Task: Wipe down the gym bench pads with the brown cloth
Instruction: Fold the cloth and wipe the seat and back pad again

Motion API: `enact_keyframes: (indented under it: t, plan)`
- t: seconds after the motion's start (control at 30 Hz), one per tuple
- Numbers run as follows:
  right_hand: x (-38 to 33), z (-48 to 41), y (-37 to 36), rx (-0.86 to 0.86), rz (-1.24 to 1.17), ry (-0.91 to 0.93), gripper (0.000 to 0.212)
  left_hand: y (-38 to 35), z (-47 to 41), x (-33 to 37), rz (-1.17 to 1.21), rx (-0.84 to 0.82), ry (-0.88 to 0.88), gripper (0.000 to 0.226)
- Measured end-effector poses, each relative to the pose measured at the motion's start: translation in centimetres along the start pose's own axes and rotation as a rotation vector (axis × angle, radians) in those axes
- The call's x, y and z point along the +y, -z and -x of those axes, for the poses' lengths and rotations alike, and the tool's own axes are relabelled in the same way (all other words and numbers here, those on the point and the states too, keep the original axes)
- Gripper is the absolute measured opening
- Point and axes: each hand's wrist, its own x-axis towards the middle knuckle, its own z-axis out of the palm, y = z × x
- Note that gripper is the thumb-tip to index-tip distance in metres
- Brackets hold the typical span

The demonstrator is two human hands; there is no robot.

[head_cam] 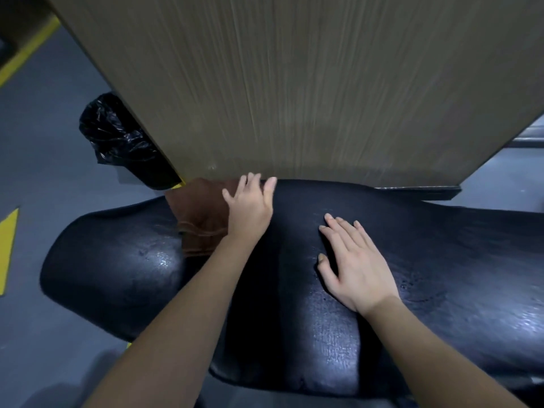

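Note:
A black padded gym bench pad (294,319) runs across the view, its surface glossy with damp patches. The brown cloth (200,219) lies folded on the pad's far left part, near the wooden panel. My left hand (250,207) lies flat with fingers spread, its left side over the cloth's right edge and its fingertips at the pad's far edge. My right hand (353,266) rests flat on the bare pad to the right, fingers straight, holding nothing.
A tall wood-grain panel (294,83) stands right behind the pad. A bin lined with a black bag (117,136) sits at its left. Grey floor with yellow markings (8,245) lies to the left.

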Motion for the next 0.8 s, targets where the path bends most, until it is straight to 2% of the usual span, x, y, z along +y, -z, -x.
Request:
enact_keyframes:
  t: [0.07, 0.13, 0.23, 0.33, 0.4, 0.53, 0.6, 0.67, 0.8]
  plan:
    - [0.2, 0.0, -0.2, 0.005, -0.013, 0.0, 0.054, -2.0, -2.0, 1.2, -0.157, -0.119, -0.093, 0.061]
    - [0.4, -0.1, -0.3, 0.003, -0.027, 0.01, 0.054, -2.8, -3.9, 3.3, -0.213, -0.266, -0.181, 0.062]
    - [0.5, -0.3, -0.4, 0.007, -0.057, 0.013, 0.052, -3.0, -5.4, 5.8, -0.046, -0.46, -0.18, 0.068]
    - [0.8, -0.4, -0.3, 0.017, -0.102, 0.012, 0.05, -2.6, -5.2, 4.4, 0.172, -0.365, -0.081, 0.052]
    - [0.8, -0.3, -0.1, 0.044, -0.156, -0.006, 0.049, -2.1, -5.0, 2.5, 0.002, -0.267, -0.056, 0.048]
    - [2.2, 0.6, 1.0, 0.053, -0.233, -0.065, 0.052, -1.2, -3.4, 0.8, -0.363, -0.32, 0.036, 0.054]
    - [5.3, 2.6, 2.6, -0.02, -0.084, 0.022, 0.06, -0.5, -2.7, 1.3, -0.428, -0.374, 0.139, 0.057]
    - [9.0, 5.6, 4.4, -0.088, 0.067, 0.074, 0.067, 0.0, -2.3, 1.5, -0.443, -0.375, 0.153, 0.061]
    - [12.2, 8.0, 5.4, -0.1, 0.126, -0.084, 0.073, -0.7, -2.5, 2.5, -0.503, -0.353, 0.125, 0.063]
